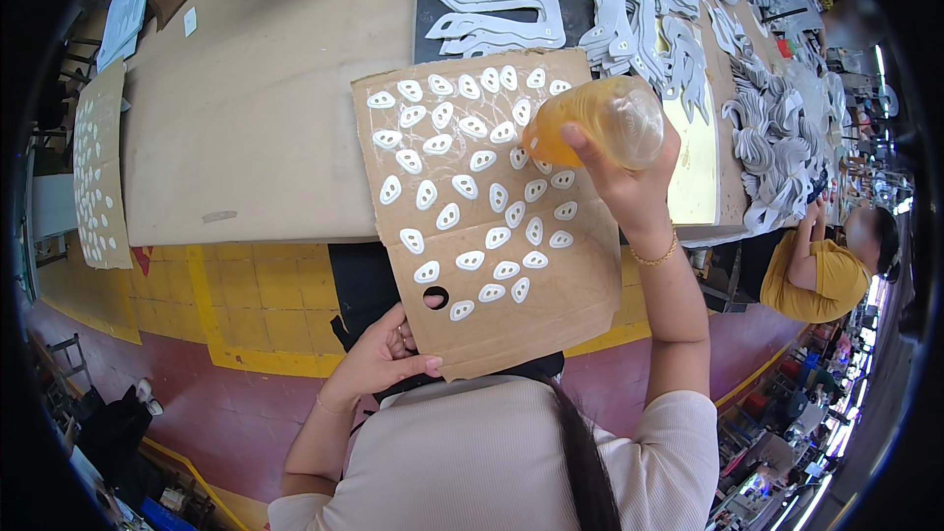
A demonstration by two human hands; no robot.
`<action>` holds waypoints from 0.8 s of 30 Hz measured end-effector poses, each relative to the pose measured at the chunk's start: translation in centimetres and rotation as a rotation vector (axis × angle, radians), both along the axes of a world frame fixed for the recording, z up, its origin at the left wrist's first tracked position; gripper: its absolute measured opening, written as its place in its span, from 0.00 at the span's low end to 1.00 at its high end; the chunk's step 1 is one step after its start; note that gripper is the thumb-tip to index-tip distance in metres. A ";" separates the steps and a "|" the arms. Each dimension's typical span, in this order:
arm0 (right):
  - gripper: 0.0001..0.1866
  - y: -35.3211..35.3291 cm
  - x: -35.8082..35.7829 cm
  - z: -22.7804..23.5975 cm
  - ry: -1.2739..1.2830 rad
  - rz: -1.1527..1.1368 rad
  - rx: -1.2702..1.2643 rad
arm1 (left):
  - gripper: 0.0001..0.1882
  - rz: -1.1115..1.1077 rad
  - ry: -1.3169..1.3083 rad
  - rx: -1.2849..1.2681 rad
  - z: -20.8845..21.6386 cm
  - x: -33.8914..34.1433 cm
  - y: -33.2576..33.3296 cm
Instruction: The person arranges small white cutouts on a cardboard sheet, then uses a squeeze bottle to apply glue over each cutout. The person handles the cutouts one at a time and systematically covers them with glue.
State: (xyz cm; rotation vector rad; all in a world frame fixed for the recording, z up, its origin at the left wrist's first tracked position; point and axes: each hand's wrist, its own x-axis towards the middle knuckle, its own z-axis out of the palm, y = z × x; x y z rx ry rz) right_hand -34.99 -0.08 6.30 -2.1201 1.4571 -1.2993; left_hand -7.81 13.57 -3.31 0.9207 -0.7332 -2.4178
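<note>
My left hand (386, 352) grips the lower left corner of a brown cardboard sheet (551, 324), thumb on top and fingers beneath, beside a round hole. The sheet's far part rests over the table edge and its near part reaches toward my body. Many small white oval pieces (448, 215), each with two holes, lie spread across it. My right hand (637, 182) is wrapped round a clear plastic bottle (602, 123) of amber liquid. The bottle is tilted, its narrow end pointing left and down at the pieces on the sheet's right side. Whether its tip touches them is hard to tell.
Grey cut pieces (506, 15) lie on a black and yellow board at the back, with more grey stacks (772, 128) to the right. Another cardboard sheet (98, 177) of white pieces overhangs the table (246, 128) at left. A person in a yellow shirt (816, 280) works at far right.
</note>
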 end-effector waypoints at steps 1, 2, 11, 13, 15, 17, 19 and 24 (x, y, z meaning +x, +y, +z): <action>0.13 -0.1 -0.1 0.1 0.019 0.000 -0.014 | 0.34 -0.001 0.003 0.000 0.0 0.0 0.0; 0.13 -0.2 -0.2 0.2 0.038 0.001 -0.028 | 0.34 0.000 0.005 0.000 0.0 0.0 0.0; 0.16 0.5 -2.9 -0.2 -0.248 -0.133 0.091 | 0.34 0.001 0.015 0.014 -0.1 0.0 0.0; 0.16 0.5 -3.1 -0.6 -0.255 -0.157 0.089 | 0.34 -0.003 0.018 0.019 -0.1 0.0 0.0; 0.15 0.3 -2.9 -0.9 -0.290 -0.154 0.095 | 0.34 -0.007 0.020 0.013 -0.1 0.0 0.0; 0.15 0.1 -2.9 -1.1 -0.299 -0.143 0.129 | 0.34 0.000 0.021 0.006 0.0 -0.1 0.0; 0.15 0.0 -2.7 -1.1 -0.290 -0.139 0.144 | 0.33 0.003 0.019 -0.003 0.0 -0.1 0.0; 0.15 -0.2 -2.7 -0.6 -0.179 -0.155 0.143 | 0.33 0.001 0.010 -0.008 0.0 -0.1 0.1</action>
